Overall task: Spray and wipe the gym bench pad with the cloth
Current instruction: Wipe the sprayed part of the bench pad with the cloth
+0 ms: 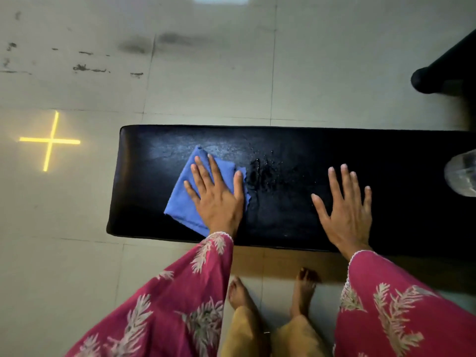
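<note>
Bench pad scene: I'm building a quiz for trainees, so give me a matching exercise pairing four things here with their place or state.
Column 1:
1. cloth
2. left hand
3. right hand
4. wet droplets

Column 2:
A. flat and bare on the bench pad, holding nothing
B. on the pad between the two hands
C. blue, folded, lying toward the pad's left end
D. pressed flat on top of the cloth

Pairs: 1-C, 2-D, 3-A, 4-B
</note>
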### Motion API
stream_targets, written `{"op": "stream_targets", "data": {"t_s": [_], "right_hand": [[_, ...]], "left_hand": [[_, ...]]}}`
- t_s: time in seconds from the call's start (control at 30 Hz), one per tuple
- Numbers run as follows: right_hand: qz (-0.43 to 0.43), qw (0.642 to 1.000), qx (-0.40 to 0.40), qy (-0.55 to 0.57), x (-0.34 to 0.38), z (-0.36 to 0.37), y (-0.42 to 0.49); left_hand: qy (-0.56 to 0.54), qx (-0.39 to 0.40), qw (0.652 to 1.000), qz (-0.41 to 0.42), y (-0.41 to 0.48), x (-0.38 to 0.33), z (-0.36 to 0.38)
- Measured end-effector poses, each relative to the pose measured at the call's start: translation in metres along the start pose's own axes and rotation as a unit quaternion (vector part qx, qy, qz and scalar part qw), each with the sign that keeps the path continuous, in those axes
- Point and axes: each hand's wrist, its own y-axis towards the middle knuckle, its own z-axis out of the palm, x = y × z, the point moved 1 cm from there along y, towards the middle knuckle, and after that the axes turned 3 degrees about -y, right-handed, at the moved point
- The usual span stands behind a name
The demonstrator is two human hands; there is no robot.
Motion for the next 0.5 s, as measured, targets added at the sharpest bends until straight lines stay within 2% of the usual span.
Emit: {"op": "stream_targets", "data": {"t_s": [0.07, 0.13, 0.27, 0.3, 0.37, 0.43, 0.5], "right_hand": [[0.000, 1.000, -0.006, 0.010, -0.001, 0.005, 0.000], [-0.004, 1.000, -0.009, 0.019, 0.000, 0.004, 0.000], [-0.021, 0.999, 0.002, 0.027, -0.011, -0.006, 0.003], [-0.023, 0.999, 0.005, 0.028, -0.017, -0.010, 0.008], [-0.022, 0.999, 0.010, 0.029, -0.031, -0.016, 0.022], [-0.028, 0.999, 0.008, 0.017, -0.042, -0.017, 0.034], [-0.038, 0.999, 0.007, 0.013, -0.048, -0.013, 0.040]], "left_hand": [[-0.005, 0.014, 1.000, 0.021, -0.005, -0.032, 0.013], [0.007, 0.023, 0.996, 0.082, -0.023, -0.053, 0.022], [0.050, 0.038, 0.978, 0.201, -0.055, -0.031, 0.021], [0.051, 0.026, 0.980, 0.192, -0.052, -0.021, 0.018], [0.048, 0.006, 0.992, 0.119, -0.036, -0.010, 0.013], [0.041, 0.001, 0.998, 0.038, -0.013, -0.020, 0.010], [0.030, 0.001, 1.000, -0.006, 0.010, -0.044, 0.012]]}}
